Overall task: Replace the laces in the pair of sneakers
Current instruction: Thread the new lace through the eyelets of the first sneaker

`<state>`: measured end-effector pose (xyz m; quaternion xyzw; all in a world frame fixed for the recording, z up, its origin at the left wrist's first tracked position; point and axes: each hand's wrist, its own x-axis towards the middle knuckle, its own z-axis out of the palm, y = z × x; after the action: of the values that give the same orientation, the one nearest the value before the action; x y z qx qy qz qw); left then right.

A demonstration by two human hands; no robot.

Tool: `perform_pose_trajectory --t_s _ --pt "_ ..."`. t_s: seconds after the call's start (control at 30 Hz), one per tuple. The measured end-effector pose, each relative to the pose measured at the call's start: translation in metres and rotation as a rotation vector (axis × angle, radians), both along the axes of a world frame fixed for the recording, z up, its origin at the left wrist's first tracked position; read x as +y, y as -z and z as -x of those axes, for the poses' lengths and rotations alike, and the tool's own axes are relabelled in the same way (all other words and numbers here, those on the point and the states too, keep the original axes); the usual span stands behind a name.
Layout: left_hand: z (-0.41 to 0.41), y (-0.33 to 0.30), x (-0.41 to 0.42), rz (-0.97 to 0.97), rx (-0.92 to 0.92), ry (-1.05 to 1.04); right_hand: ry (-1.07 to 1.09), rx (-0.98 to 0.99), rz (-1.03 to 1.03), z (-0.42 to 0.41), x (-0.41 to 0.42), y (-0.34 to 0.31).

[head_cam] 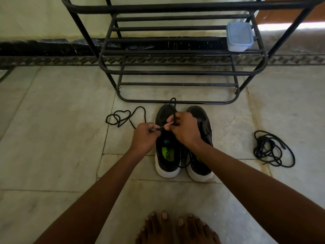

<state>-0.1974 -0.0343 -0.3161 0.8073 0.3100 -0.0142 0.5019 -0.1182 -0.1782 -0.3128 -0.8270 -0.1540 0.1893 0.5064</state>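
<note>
Two black sneakers with white soles stand side by side on the floor, toes away from me: the left sneaker with a green insole and the right sneaker. Both my hands work above the left sneaker's lacing area. My left hand pinches the tip of a black lace. My right hand grips the same lace, which loops up over the toe. The lace's other end trails in curls on the floor to the left. Another black lace lies bundled on the floor at the right.
A black metal shoe rack stands just beyond the sneakers, with a clear plastic box with a blue lid on a shelf. My bare toes show at the bottom. The floor is pale stone tile; a wall runs behind.
</note>
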Motion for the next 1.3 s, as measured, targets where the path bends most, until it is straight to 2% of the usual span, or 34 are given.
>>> perform_pose_trajectory --t_s 0.27,0.53,0.87,0.97,1.17,1.3 --pt "0.001 0.001 0.004 0.263 0.002 -0.109 0.122 -0.041 -0.035 0.018 0.007 0.007" --pt "0.002 -0.001 0.001 0.338 0.005 -0.134 0.147 -0.127 0.002 0.023 0.011 0.009" --pt "0.003 -0.004 0.001 0.340 0.000 -0.157 0.045 -0.343 0.225 0.022 0.018 0.009" --pt "0.003 -0.003 0.002 0.366 0.015 -0.186 -0.014 -0.333 0.301 0.013 0.018 0.006" --pt "0.000 -0.004 0.000 0.361 0.028 -0.192 -0.136 -0.301 0.290 0.003 0.018 0.003" --pt "-0.010 -0.013 -0.005 0.473 0.126 -0.221 -0.133 -0.243 0.295 -0.001 0.018 0.005"
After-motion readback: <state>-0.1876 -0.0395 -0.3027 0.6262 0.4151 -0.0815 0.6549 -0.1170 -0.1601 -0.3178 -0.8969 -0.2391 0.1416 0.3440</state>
